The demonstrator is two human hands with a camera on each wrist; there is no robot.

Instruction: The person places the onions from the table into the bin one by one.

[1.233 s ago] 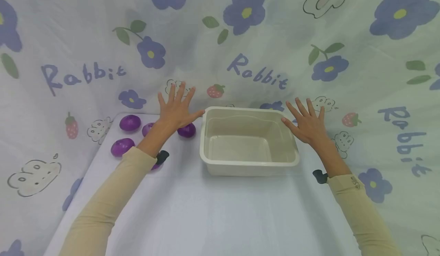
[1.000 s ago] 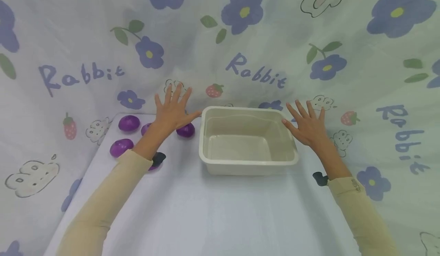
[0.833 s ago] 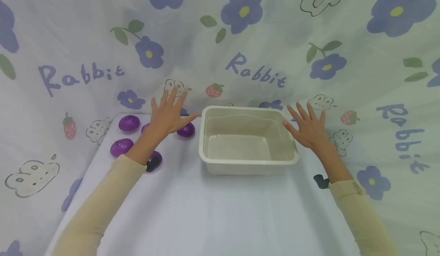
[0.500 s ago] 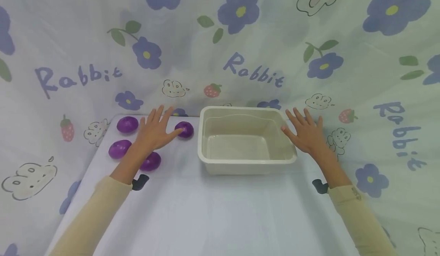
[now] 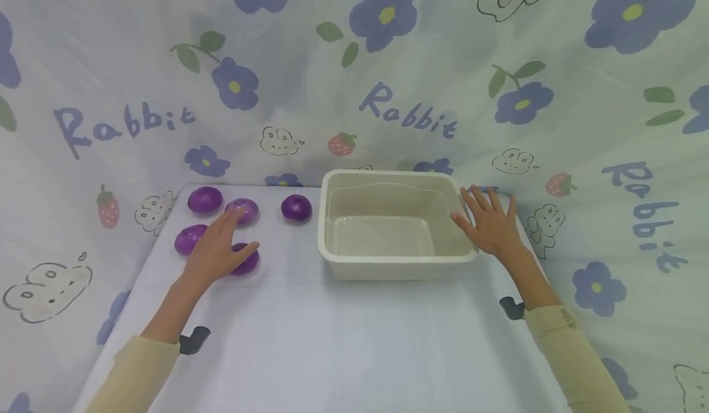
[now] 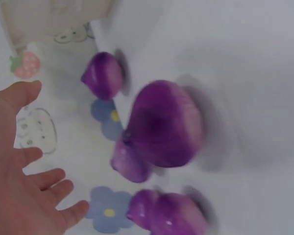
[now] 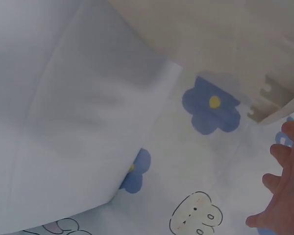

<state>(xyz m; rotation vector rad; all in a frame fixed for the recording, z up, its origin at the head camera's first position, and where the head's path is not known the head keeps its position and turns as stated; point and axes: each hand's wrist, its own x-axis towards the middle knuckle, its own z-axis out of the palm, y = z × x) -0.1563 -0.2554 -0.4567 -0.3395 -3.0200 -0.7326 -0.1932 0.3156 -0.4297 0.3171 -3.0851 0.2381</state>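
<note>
Several red onions lie at the table's far left; one red onion (image 5: pixel 296 208) sits apart, nearest the tub. Above the group hovers my left hand (image 5: pixel 213 254), fingers extended, partly covering the near red onion (image 5: pixel 246 261) and the left one (image 5: pixel 190 239). In the left wrist view this hand (image 6: pixel 19 181) has a gap between it and the large red onion (image 6: pixel 164 125), and it holds nothing. My right hand (image 5: pixel 492 223), fingers spread, is by the right rim of the cream plastic tub (image 5: pixel 396 270); whether it touches the rim I cannot tell.
The tub stands at the middle back of the white-covered table (image 5: pixel 354 345), with nothing seen inside. A patterned rabbit-and-flower cloth (image 5: pixel 310 74) hangs behind and at both sides. A dark wrist mount (image 5: pixel 195 340) juts from the left sleeve, another (image 5: pixel 512 308) from the right.
My left hand has come back and left from beside the tub's left rim, down over the onions, uncovering the one near the tub. The right hand has lowered slightly beside the right rim.
</note>
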